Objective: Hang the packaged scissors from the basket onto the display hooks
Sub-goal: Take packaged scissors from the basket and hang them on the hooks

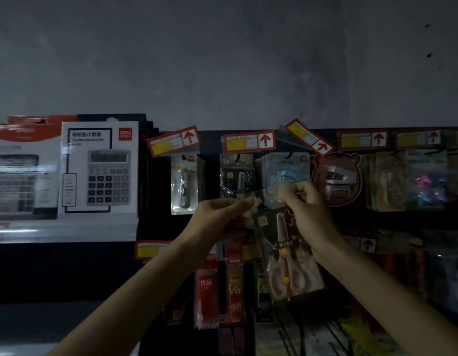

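Holding pink scissors pack (287, 255) up at display hook (257, 200).
Right hand (309, 204) pinches its top edge; left hand (222, 217) curled at hook's tip, can't tell what it grips.

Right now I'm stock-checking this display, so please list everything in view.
packaged scissors: one, pink and yellow on dark card, centre
calculator boxes: at least two, white, shelf at left
price tags: at least five, red and yellow, along the top rail
hanging packs: about six, mixed colours, below those tags
red packs: several, red, lower row centre
wall: one, grey, above
left hand: one, grips the packaged scissors' upper left
right hand: one, pinches its top
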{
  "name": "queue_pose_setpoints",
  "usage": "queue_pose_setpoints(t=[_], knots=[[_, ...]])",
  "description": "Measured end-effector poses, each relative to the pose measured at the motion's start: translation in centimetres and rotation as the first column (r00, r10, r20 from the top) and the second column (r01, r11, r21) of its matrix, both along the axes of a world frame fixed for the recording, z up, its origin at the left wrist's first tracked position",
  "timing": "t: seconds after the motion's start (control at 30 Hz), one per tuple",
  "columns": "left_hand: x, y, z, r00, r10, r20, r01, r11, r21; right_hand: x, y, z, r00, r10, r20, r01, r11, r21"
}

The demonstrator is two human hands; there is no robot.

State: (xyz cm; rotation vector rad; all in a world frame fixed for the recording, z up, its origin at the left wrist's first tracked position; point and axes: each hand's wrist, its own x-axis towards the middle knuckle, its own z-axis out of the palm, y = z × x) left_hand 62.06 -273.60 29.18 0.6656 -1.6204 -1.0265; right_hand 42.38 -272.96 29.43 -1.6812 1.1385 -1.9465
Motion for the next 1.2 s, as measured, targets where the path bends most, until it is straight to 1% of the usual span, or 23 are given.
queue_pose_setpoints(t=[0.1,0.17,0.23,0.3,0.37,0.43,0.53,0.6,0.7,0.83,0.97,1.07,1.2], knots=[[-0.1,0.3,0.5,1.0,0.029,-0.006,-0.029,1.0,-0.007,0.6,0.2,0.1,1.0,0.015,-0.008,-0.016,0.999,-0.03],[0.2,0.4,0.7,0.999,0.036,-0.029,-0.037,0.999,-0.009,0.8,0.2,0.1,0.999,0.033,0.004,-0.033,0.999,-0.013],[0.7,0.3,0.9,0.998,0.052,-0.019,-0.053,0.998,-0.044,0.8,0.3,-0.1,0.992,0.112,0.06,-0.115,0.992,0.049],[1.3,0.3,1.2,0.997,0.076,-0.022,-0.078,0.993,-0.083,0.7,0.4,-0.5,0.969,0.226,0.101,-0.237,0.964,0.12],[1.7,0.1,1.6,0.995,0.1,-0.03,-0.102,0.989,-0.107,0.7,0.4,-0.8,0.954,0.293,0.066,-0.3,0.941,0.157],[1.8,0.0,2.0,0.993,0.117,-0.032,-0.12,0.987,-0.108,1.1,0.4,-1.1,0.945,0.325,0.038,-0.327,0.933,0.15],[1.5,-0.5,2.7,0.977,0.213,-0.002,-0.21,0.964,-0.161,1.4,0.3,-1.1,0.946,0.32,0.046,-0.323,0.939,0.118],[1.2,-0.7,3.5,0.96,0.278,-0.022,-0.276,0.937,-0.213,1.4,0.2,-0.8,0.934,0.34,0.108,-0.351,0.93,0.11],[0.8,-0.9,5.3,0.953,0.296,-0.063,-0.302,0.921,-0.248,1.3,0.1,-0.4,0.925,0.351,0.145,-0.366,0.926,0.094],[0.1,-0.7,7.7,0.934,0.353,-0.048,-0.354,0.9,-0.257,1.4,-0.1,0.3,0.933,0.314,0.175,-0.325,0.945,0.037],[-0.2,-0.3,9.1,0.936,0.332,-0.116,-0.347,0.926,-0.149,1.5,-0.8,0.7,0.928,0.305,0.216,-0.322,0.945,0.05],[-0.2,0.0,10.0,0.93,0.346,-0.123,-0.364,0.916,-0.167,1.9,-1.5,1.3,0.922,0.299,0.246,-0.325,0.943,0.069],[0.1,0.3,10.8,0.934,0.313,-0.174,-0.343,0.921,-0.184,2.8,-1.8,2.5,0.91,0.325,0.257,-0.352,0.934,0.067]])
